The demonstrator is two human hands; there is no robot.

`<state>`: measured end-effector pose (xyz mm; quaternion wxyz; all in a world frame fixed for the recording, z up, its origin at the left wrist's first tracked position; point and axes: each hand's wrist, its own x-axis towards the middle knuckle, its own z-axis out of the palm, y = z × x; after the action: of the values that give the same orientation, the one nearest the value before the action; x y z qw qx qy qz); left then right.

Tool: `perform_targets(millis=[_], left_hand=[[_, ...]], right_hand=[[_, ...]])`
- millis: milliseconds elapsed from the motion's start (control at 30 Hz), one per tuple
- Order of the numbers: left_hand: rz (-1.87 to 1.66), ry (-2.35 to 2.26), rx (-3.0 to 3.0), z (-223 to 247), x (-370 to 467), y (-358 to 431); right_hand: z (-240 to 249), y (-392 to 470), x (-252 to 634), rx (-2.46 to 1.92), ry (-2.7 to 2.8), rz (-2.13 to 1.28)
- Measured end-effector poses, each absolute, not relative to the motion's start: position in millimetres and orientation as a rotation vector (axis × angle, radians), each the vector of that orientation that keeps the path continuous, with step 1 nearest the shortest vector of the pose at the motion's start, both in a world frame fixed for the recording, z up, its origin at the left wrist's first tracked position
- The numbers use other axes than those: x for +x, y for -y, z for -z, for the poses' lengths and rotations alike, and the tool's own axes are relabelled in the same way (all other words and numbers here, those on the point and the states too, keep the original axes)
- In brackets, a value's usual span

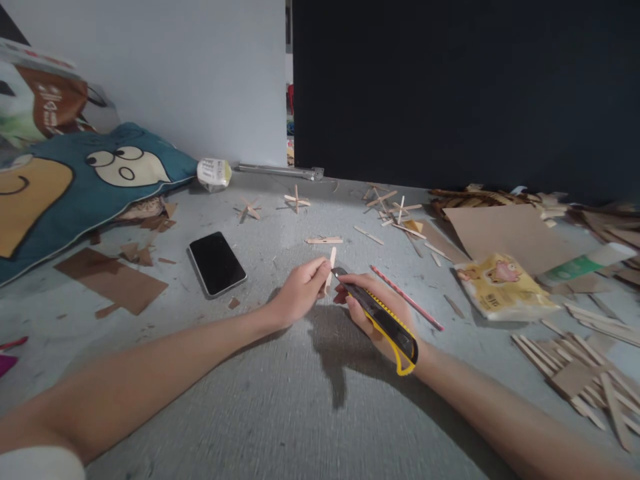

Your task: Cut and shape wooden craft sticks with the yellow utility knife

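Phone, pencil flank hands; cutter meets stick.

The left hand and right hand meet near the middle of the floor, a wooden stick between them, the utility knife lying in the right. A phone lies left of the hands, a cushion beyond it at the left edge. A pencil and a packet lie to the right, a stick pile nearer.
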<state>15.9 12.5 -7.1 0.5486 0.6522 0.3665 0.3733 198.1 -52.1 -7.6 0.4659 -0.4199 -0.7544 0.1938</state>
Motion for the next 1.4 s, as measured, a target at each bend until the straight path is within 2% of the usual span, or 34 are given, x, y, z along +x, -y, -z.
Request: perform_targets(millis=[400,1167,1400], left_hand=[[-0.921,-0.881,1.505,2.0,16.0,-8.0],[-1.016,-0.796,1.226,5.0,23.2,-4.1],[-1.023,-0.834,1.190,1.8,24.0,-0.7]], right_hand=[[8.0,52.3,196.7,-1.017,1.844,-0.497],[11.5,61.5,183.6,-0.977,1.536,-0.819],[6.3,62.8,181.0,-0.997,1.550,-0.777]])
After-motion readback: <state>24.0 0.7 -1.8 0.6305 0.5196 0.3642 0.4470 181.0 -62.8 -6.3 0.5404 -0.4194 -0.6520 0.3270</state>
